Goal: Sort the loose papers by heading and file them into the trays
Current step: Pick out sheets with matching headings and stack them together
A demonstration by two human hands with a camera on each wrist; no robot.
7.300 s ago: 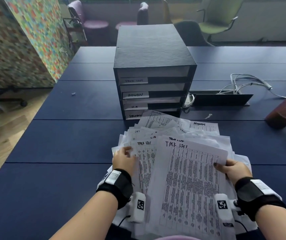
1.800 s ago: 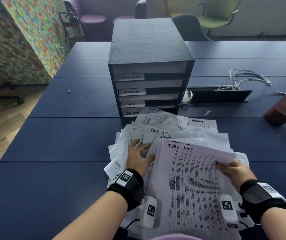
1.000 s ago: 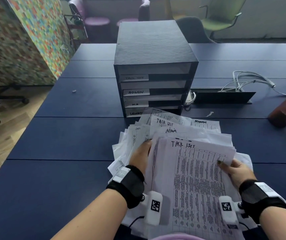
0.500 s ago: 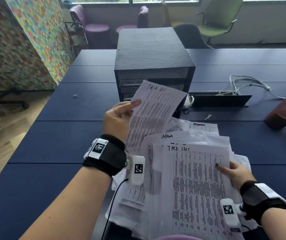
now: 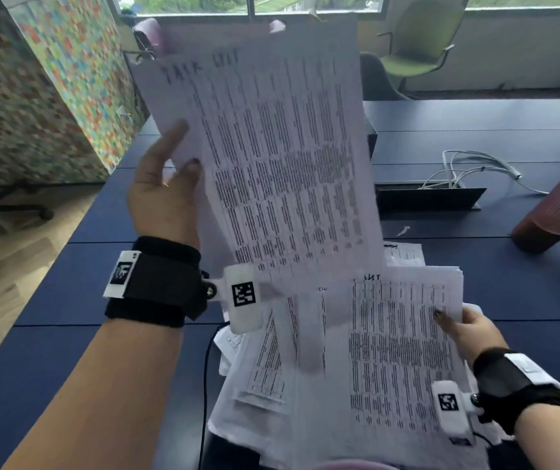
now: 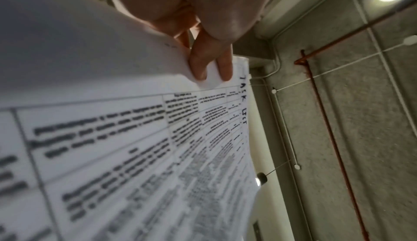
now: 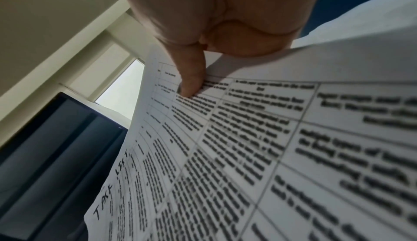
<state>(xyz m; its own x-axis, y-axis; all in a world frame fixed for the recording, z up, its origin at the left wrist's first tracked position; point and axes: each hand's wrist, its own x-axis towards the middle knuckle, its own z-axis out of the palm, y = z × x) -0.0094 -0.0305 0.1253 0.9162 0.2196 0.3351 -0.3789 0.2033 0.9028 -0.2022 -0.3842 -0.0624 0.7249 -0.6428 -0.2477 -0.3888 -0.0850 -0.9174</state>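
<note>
My left hand (image 5: 173,184) pinches a printed sheet headed "TASK LIST" (image 5: 271,157) by its left edge and holds it raised in front of my face, hiding the file trays. In the left wrist view two fingers (image 6: 212,63) lie behind that sheet (image 6: 158,155) near its heading. My right hand (image 5: 468,330) grips the right edge of a stack of sheets headed "TASK LIST" (image 5: 397,344), thumb on top. The right wrist view has the thumb (image 7: 192,77) pressed on the top sheet (image 7: 248,155). More loose papers (image 5: 265,368) are spread under the stack.
The dark blue table (image 5: 68,300) runs left and ahead. A black cable box (image 5: 427,198) with white cables (image 5: 468,167) sits to the right, a maroon tumbler (image 5: 553,212) beyond it. Chairs (image 5: 417,39) stand by the window, and a mosaic partition (image 5: 34,79) stands at left.
My left hand has lifted one TASK LIST sheet out of the pile and raised it high, so it now covers the trays. The right hand keeps its hold on the stack.
</note>
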